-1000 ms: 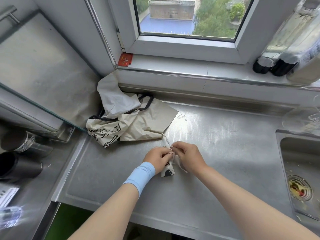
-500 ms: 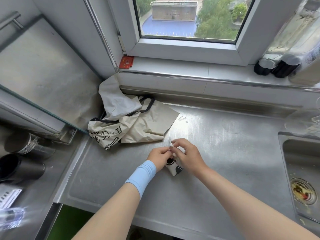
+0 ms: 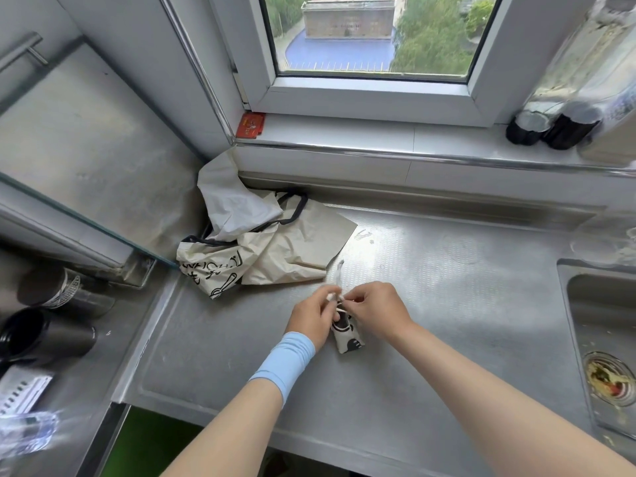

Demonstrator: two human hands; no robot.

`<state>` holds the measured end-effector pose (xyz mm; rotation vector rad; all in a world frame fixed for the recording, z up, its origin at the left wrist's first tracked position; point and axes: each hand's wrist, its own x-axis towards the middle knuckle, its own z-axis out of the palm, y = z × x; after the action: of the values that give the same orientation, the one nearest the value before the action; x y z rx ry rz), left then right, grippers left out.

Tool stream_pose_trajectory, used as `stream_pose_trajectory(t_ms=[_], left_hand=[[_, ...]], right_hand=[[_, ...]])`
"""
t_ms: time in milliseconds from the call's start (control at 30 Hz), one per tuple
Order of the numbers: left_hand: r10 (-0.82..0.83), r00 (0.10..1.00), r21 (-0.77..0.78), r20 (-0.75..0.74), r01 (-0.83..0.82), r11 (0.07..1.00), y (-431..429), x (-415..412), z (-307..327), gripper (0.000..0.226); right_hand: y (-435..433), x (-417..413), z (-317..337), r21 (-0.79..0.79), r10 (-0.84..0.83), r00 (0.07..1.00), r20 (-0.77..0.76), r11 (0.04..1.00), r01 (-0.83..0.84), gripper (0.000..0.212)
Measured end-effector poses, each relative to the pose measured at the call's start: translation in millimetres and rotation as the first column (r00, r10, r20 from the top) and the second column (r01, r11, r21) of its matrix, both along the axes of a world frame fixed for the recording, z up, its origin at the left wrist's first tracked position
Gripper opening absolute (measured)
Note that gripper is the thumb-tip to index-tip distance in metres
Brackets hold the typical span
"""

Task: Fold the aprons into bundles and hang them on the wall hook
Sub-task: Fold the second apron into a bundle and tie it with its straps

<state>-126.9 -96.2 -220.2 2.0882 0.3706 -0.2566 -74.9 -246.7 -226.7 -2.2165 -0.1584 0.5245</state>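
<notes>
Two hands, a left hand (image 3: 311, 320) and a right hand (image 3: 377, 311). One apron bundle (image 3: 347, 340), one loose apron pile (image 3: 275, 242), two dark cups (image 3: 48, 335), one sink (image 3: 600, 318), one red tag (image 3: 253, 125).

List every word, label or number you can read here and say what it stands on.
Nothing here reads clearly.
On the unfolded apron: black lettering, crumpled, unreadable.
On the folded bundle: black shapes, no legible words.
On the red tag by the sill: marks too small.
On the building outside: faint lettering, blurred.
</notes>
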Motion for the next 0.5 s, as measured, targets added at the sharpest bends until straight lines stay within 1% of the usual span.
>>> stream_pose_trajectory(t_ms=[67,133,233,333,433,500], left_hand=[[-0.002,1.0,-0.057,-0.002,0.002,0.998,-2,2,1,0.02],[0.018,1.0,-0.131,-0.014,-0.02,0.991,-4,3,5,0.026],[-0.054,0.998,-0.12,-0.018,0.051,0.991,-7,3,11,0.036],[-0.112,0.994,-0.051,-0.019,0.111,0.992,-8,4,12,0.039],[-0.154,0.988,0.101,0.018,0.152,0.983,-7,7,9,0.025],[-0.191,0.98,0.184,0.057,0.178,0.967,-8,8,8,0.02]], right_hand=[[-5,2,5,0.014,-0.034,0.999,-0.033,0.999,0.034,0.013],[-10,2,7,0.019,-0.072,0.996,-0.054,0.997,0.073,0.01],[-15,-2,7,0.033,-0.089,0.993,-0.078,0.995,0.091,0.007],[-14,-6,6,0.061,-0.111,0.99,-0.091,0.991,0.117,0.007],[-12,-9,5,0.098,-0.148,0.983,-0.112,0.982,0.159,0.01],[-13,-12,6,0.109,-0.157,0.982,-0.108,0.98,0.169,0.009]])
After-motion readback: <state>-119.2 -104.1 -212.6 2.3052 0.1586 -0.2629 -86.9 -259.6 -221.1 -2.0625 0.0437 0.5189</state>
